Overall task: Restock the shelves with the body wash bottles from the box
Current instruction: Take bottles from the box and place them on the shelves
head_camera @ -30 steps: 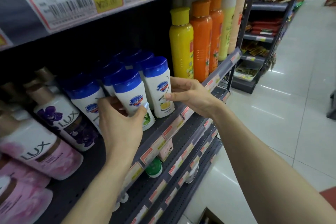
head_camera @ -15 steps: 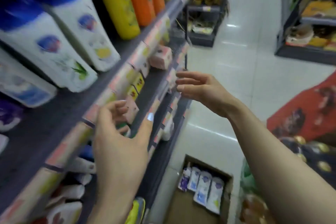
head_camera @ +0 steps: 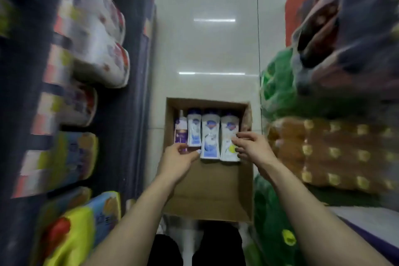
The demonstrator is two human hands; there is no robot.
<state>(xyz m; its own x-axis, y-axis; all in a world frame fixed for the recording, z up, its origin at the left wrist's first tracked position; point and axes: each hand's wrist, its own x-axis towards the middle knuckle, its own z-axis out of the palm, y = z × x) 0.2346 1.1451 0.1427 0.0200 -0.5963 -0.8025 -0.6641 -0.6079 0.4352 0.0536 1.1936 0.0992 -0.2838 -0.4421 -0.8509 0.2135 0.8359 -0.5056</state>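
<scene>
Box [head_camera: 207,190], floor: four bottles [head_camera: 210,136] flat at far end. My left hand [head_camera: 180,160] and right hand [head_camera: 251,147] above them, fingers spread, grasping nothing, ready to lift.

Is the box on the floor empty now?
No, the box holds four bottles lying side by side at its far end, with the left hand and right hand reaching for them.

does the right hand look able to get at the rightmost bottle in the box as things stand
Probably yes. The right hand is open at the rightmost bottle, fingers by its right edge. The box is open on top and nothing covers the bottle, though the box wall sits close on that side.
</scene>
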